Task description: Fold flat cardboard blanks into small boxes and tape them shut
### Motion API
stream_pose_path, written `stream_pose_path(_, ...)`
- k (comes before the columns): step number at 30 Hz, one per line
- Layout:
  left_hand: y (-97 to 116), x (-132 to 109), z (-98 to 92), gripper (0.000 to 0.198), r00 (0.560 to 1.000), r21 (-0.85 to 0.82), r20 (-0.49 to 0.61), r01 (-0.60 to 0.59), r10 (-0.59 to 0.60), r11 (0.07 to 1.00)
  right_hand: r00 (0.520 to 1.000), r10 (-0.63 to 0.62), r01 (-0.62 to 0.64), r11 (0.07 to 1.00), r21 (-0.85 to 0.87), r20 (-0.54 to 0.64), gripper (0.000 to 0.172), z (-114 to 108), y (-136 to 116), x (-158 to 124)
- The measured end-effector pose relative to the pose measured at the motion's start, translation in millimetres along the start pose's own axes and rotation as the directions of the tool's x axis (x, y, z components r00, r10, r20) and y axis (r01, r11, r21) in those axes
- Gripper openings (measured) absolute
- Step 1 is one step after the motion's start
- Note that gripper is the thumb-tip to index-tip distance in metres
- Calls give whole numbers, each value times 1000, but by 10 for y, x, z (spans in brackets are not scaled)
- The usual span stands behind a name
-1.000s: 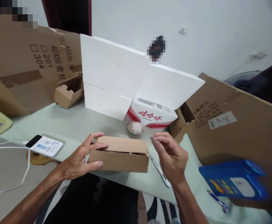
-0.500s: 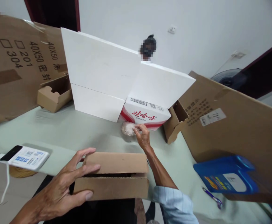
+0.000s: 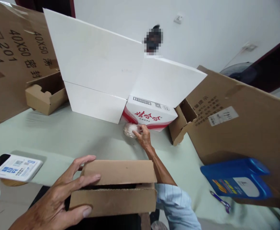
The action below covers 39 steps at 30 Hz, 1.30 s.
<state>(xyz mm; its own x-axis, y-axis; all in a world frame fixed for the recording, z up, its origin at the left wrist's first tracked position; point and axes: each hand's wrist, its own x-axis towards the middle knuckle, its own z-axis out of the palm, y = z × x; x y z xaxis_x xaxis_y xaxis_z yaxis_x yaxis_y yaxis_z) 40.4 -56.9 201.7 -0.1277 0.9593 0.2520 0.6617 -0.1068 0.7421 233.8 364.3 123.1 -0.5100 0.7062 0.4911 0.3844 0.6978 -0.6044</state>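
Note:
My left hand (image 3: 58,195) grips the left end of a small brown cardboard box (image 3: 114,203), fingers on top and thumb on the near side. A dark gap shows between the box's lid flap and its front wall. Further forward, my right hand (image 3: 143,136) has its fingers closed on the right edge of a round, whitish bundle in clear plastic (image 3: 130,130); its exact kind is unclear. The bundle rests on the pale green cloth, right before a white and red carton (image 3: 151,111) with printed characters.
White boards (image 3: 96,57) stand behind the carton. Open cardboard boxes sit left (image 3: 39,102) and right (image 3: 178,127). On the right lie a blue bottle (image 3: 236,179) and a purple pen (image 3: 220,202); at left, a white power bank (image 3: 17,167) with a cable. Large cardboard panels flank the table.
My right fingers have moved left, onto the bundle's edge. The cardboard box under my left hand has come slightly nearer and its gap looks wider. The view has shifted a little.

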Motion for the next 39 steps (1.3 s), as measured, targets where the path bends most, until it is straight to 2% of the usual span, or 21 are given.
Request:
stream_pose_path(7,-101,-25,45,56,1000,26,12,16,-17,1000,996,82,-82,997,-2,-46,38,53,119,-5)
stream_pose_path(12,-145,-40,52,61,1000,49,-6,-11,11,999,986,101,-104,994,-14,-136,48,91,108,-49)
stream_pose_path(14,-158,-43,56,61,1000,57,-9,-21,22,998,981,78,-84,996,-29,-176,46,95,80,-79)
stream_pose_path(19,-164,-46,75,58,1000,68,-16,-23,24,997,973,-37,21,997,-73,-229,25,107,-8,-137)
stream_pose_path(21,-162,-43,82,59,999,75,-22,-24,26,997,970,-71,52,995,-90,-232,25,119,-36,-150)
stream_pose_path(24,-160,-33,87,60,999,70,-35,-34,36,997,969,-106,81,990,-117,-222,27,138,-59,-157)
stream_pose_path(29,-167,-28,81,57,998,63,-33,-42,44,997,975,-141,115,981,-154,-170,15,141,-65,-123)
stream_pose_path(39,-191,-81,105,55,999,80,-20,-25,26,996,997,-80,81,972,-222,14,35,54,29,46)
